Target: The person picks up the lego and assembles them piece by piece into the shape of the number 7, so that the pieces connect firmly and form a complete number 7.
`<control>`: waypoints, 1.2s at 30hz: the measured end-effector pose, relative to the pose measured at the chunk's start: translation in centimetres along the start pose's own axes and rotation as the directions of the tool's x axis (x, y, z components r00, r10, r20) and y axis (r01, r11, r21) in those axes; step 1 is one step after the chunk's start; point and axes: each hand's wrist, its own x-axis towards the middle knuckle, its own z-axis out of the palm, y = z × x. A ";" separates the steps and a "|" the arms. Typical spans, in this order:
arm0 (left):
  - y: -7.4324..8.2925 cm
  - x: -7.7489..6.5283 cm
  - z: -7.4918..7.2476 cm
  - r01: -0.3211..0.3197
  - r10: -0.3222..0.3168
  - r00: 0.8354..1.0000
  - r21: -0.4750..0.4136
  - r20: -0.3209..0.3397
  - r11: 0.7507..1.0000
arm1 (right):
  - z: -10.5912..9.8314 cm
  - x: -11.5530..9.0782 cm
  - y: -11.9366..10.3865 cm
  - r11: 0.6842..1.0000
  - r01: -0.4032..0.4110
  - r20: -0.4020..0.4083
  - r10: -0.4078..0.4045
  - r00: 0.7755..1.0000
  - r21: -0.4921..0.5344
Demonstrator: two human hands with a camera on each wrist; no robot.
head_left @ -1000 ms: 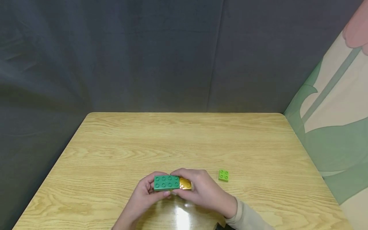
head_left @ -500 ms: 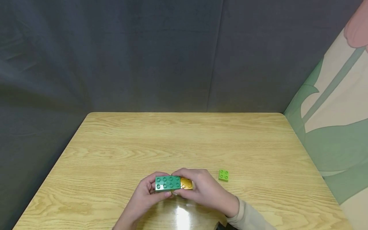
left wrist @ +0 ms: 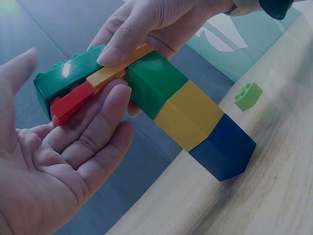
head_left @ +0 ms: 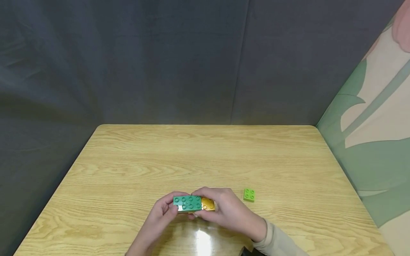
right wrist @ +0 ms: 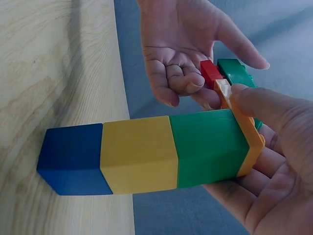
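A toy brick build stands between both hands: a column of blue (right wrist: 73,159), yellow (right wrist: 139,154) and green (right wrist: 210,147) blocks with a flat orange brick (right wrist: 247,132) across its top. A thin red brick (left wrist: 73,102) sits beside the orange one, and a long green brick (head_left: 187,203) with studs lies over them. My right hand (head_left: 227,206) pinches the orange brick between thumb and fingers. The left hand (left wrist: 63,156) has its fingers loosely extended under the red brick, fingertips right at the build. Its thumb is raised away from the bricks in both wrist views.
A small light green brick (head_left: 249,195) with studs lies on the wooden table (head_left: 205,153) to the right of my hands. Dark cloth (head_left: 166,64) hangs behind the table, and a flower-patterned cloth (head_left: 378,163) covers the right side.
My left thumb has come off the front of the build and moved back to the left. The bricks and right hand have shifted slightly right; the right hand keeps its pinch.
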 end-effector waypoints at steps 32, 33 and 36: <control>0.6 0.5 0.4 0.039 -0.040 0.999 -0.046 -0.029 0.998 | -0.2 -0.3 -0.1 0.999 -0.010 0.030 0.011 0.999 -0.045; 0.6 0.5 0.4 0.033 -0.035 0.999 -0.051 -0.024 0.998 | -0.2 -0.3 -0.1 0.999 -0.008 0.030 0.009 1.000 -0.044; 0.6 0.5 0.4 0.027 -0.028 0.999 -0.063 -0.015 0.998 | -0.2 -0.4 -0.1 0.999 0.010 0.026 -0.008 1.000 -0.044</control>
